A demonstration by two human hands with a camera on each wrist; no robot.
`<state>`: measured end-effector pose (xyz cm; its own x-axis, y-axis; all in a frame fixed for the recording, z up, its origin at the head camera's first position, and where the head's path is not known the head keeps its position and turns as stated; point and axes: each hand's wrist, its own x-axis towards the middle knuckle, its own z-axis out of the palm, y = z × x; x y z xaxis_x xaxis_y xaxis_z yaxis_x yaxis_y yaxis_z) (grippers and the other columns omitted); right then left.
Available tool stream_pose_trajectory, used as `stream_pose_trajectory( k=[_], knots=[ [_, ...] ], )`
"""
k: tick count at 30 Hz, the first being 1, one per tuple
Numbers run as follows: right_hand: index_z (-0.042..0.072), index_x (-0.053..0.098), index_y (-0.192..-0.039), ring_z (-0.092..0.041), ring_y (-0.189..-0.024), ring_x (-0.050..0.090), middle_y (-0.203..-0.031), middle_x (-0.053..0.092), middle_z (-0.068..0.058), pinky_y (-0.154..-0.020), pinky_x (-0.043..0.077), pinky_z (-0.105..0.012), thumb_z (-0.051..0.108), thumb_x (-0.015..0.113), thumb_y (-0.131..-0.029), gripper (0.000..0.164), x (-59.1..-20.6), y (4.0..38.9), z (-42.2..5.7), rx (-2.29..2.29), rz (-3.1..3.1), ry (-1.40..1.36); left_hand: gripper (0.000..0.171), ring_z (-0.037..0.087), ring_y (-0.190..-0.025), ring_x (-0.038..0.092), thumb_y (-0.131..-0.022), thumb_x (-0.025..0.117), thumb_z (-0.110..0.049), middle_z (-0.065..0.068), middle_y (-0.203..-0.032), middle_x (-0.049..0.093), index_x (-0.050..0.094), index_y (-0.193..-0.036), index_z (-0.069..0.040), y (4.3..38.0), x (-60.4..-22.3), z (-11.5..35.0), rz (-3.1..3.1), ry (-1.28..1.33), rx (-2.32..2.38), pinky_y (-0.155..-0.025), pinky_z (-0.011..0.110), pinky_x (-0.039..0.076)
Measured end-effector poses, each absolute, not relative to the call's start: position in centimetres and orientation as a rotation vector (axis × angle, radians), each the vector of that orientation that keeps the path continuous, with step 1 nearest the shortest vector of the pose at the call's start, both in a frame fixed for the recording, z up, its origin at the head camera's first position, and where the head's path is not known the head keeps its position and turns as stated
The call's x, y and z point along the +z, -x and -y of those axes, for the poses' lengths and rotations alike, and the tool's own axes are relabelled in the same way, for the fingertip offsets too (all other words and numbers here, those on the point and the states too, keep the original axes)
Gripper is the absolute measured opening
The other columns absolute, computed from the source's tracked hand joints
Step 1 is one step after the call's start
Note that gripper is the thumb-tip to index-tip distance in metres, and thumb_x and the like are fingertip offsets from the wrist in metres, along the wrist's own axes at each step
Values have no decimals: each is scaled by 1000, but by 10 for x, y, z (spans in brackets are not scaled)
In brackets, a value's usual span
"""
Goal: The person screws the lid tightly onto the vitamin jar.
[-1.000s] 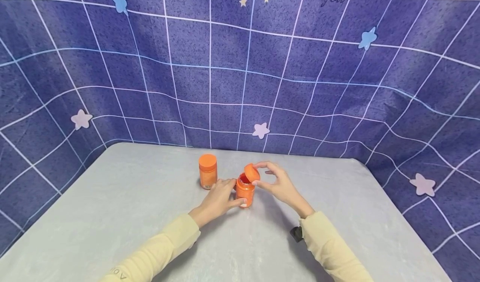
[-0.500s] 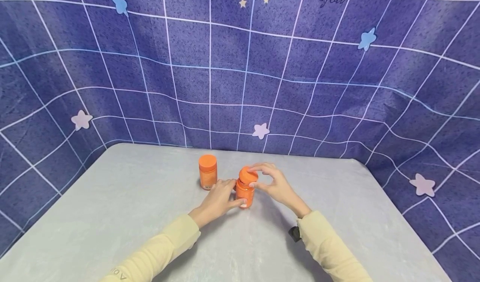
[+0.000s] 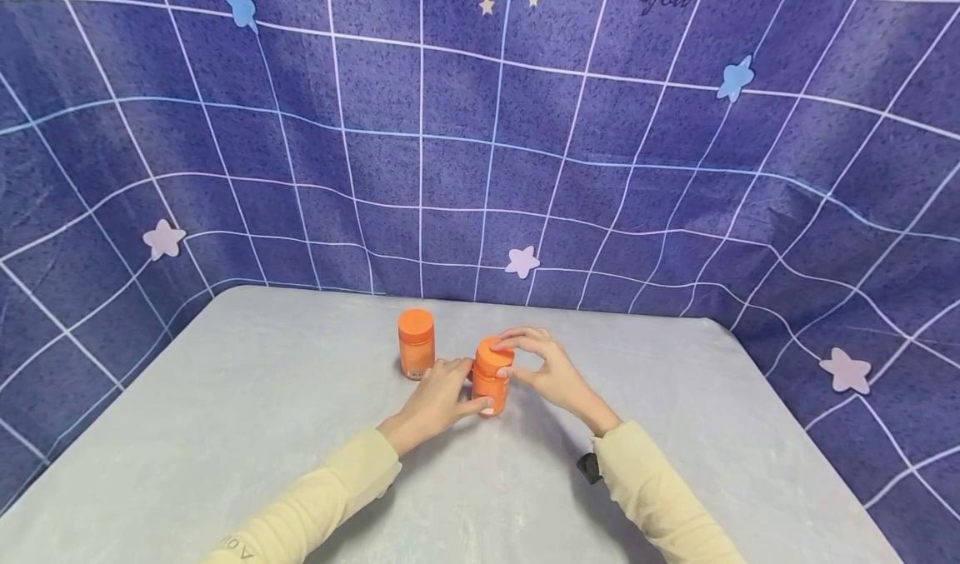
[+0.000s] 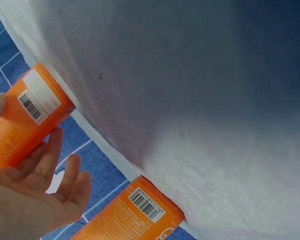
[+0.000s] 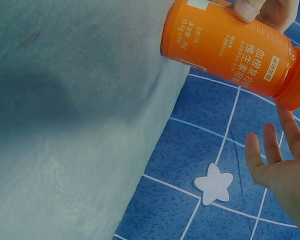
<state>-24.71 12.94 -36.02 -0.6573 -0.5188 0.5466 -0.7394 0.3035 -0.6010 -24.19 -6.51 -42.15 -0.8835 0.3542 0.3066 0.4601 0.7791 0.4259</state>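
Note:
An orange pill bottle (image 3: 490,396) with printed labels stands upright on the table. My left hand (image 3: 437,397) grips its body from the left, thumb in front and fingers behind. On the bottle's mouth sits its orange lid (image 3: 491,354), level with the rim. My right hand (image 3: 551,371) holds that lid between thumb and fingers. In the right wrist view, the right hand's other fingers (image 5: 272,145) spread away from the bottle. The bottle's barcode label (image 4: 37,102) shows in the left wrist view.
A second orange bottle (image 3: 417,349), lid on, stands just left of the left hand's fingers. The grey table (image 3: 247,397) reaches back to a blue gridded curtain (image 3: 390,164) with stars.
The lid was tilted above the open bottle mouth. My right hand has lowered and levelled it onto the rim. The left hand and both bottles have stayed in place.

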Motion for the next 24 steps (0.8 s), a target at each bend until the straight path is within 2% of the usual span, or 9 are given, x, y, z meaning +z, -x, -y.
stream_pose_trajectory(
  k=[6, 13, 20, 24],
  knots=[
    [-2, 64, -105, -37, -106, 49, -111, 60, -21, -92, 33, -42, 0, 71, -73, 32, -360, 247, -130, 1268, 2327, -1146, 48, 25, -91, 55, -76, 69, -44, 3, -95, 64, 57, -105, -8, 242, -421, 65, 2760, 644, -725, -78, 39, 40],
    [-3, 65, -104, -40, -108, 49, -112, 59, -22, -94, 32, -48, -1, 71, -73, 32, -359, 247, -129, 1294, 2339, -1142, 48, 26, -91, 55, -76, 69, -43, 5, -95, 64, 57, -106, -8, 241, -420, 65, 2769, 651, -723, -77, 39, 40],
    [-3, 55, -118, -34, -111, 49, -117, 58, -19, -90, 42, -51, 5, 74, -73, 49, -360, 247, -130, 1308, 2401, -1067, 48, 25, -90, 55, -76, 69, -44, 4, -95, 64, 57, -106, -8, 241, -420, 65, 2759, 651, -725, -77, 39, 40],
    [-6, 52, -119, -38, -112, 47, -117, 56, -22, -87, 42, -56, 4, 72, -75, 49, -362, 249, -132, 1357, 2406, -1060, 48, 25, -89, 55, -76, 69, -44, 3, -95, 64, 57, -106, -8, 242, -420, 65, 2759, 646, -726, -77, 38, 40]
  ],
)
